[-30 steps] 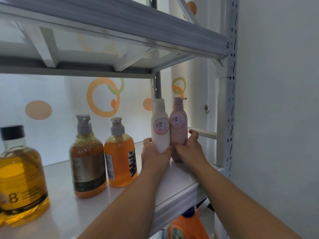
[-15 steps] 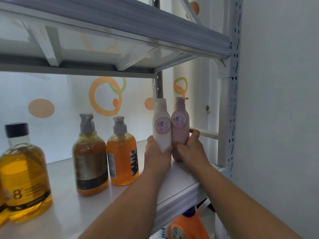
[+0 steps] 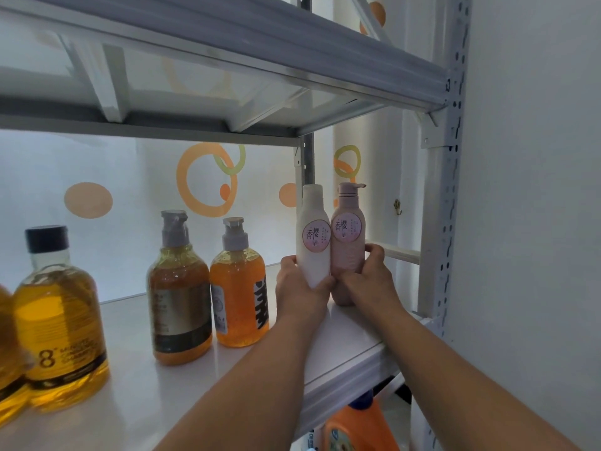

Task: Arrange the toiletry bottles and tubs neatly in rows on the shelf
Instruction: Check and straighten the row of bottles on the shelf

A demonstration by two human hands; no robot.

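A white bottle [image 3: 313,236] and a pink pump bottle [image 3: 348,236] stand upright side by side, touching, at the right end of the white shelf [image 3: 182,385]. My left hand [image 3: 300,289] grips the lower part of the white bottle. My right hand [image 3: 370,278] wraps the lower part of the pink bottle. Both bottle bases are hidden behind my hands. Left of them stand two amber pump bottles, one tall [image 3: 179,294] and one shorter orange [image 3: 239,288]. A round yellow bottle with a black cap [image 3: 58,323] stands at the far left.
An upper shelf [image 3: 227,53] hangs low over the bottles. The perforated grey upright [image 3: 445,196] and a white wall close off the right side. Below the shelf an orange detergent jug [image 3: 357,428] shows. Another yellow bottle [image 3: 6,362] is cut off at the left edge.
Both hands stay on the two bottles. The pair has barely shifted; the view has drifted slightly so the bottles sit a little higher and to the right.
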